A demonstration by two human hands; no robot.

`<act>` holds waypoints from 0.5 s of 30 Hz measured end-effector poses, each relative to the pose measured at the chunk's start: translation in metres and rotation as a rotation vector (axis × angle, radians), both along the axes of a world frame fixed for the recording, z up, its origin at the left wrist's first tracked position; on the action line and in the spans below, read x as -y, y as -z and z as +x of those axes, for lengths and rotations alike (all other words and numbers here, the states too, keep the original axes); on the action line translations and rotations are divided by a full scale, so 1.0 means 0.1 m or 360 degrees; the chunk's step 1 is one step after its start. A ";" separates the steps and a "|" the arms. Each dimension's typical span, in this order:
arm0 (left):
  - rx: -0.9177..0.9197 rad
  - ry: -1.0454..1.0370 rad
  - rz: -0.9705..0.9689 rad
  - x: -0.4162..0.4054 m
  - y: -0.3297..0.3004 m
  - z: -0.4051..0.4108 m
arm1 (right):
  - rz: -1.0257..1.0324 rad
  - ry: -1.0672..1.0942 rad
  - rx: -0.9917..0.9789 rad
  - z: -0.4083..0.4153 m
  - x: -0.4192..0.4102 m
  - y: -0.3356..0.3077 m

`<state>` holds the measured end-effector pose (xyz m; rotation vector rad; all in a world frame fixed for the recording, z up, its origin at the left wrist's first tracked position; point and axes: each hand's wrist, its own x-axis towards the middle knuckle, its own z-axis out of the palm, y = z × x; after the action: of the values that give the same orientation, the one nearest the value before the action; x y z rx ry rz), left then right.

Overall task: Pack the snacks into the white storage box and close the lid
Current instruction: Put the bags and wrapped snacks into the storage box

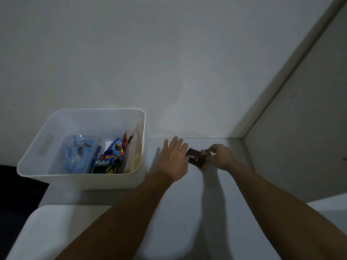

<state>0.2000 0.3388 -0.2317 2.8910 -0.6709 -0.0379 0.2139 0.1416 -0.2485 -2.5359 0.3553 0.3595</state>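
Note:
The white storage box (56,177) stands open on the left of the white surface. Several snack packets lie inside it, among them blue ones (77,156) and a green and black packet (105,165). A dark brown snack packet (194,156) lies on the surface to the right of the box, near the back wall. My right hand (220,156) pinches the packet's right end. My left hand (173,158) is flat with fingers spread, its fingertips touching the packet's left edge. A white lid (62,228) lies at the lower left, in front of the box.
A white back wall (169,62) rises right behind the surface. A side panel (300,137) closes off the right. The surface's left edge drops to a dark floor (16,194) beside the box.

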 end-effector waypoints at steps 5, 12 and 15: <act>-0.0243 0.0041 0.0018 0.26 0.42 0.10 | -0.0054 -0.0261 -0.0059 0.03 0.06 0.27; -0.0177 0.0072 -0.0145 0.41 0.85 0.37 | -0.0246 -0.0461 -0.0105 0.14 0.12 0.55; -0.0241 0.0129 -0.0115 0.39 0.97 0.49 | -0.0290 -0.0474 -0.0066 0.18 0.18 0.60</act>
<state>0.2488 0.2996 -0.3284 2.7564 -0.7448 -0.2355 0.2322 0.1235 -0.3084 -2.7684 0.0236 0.5126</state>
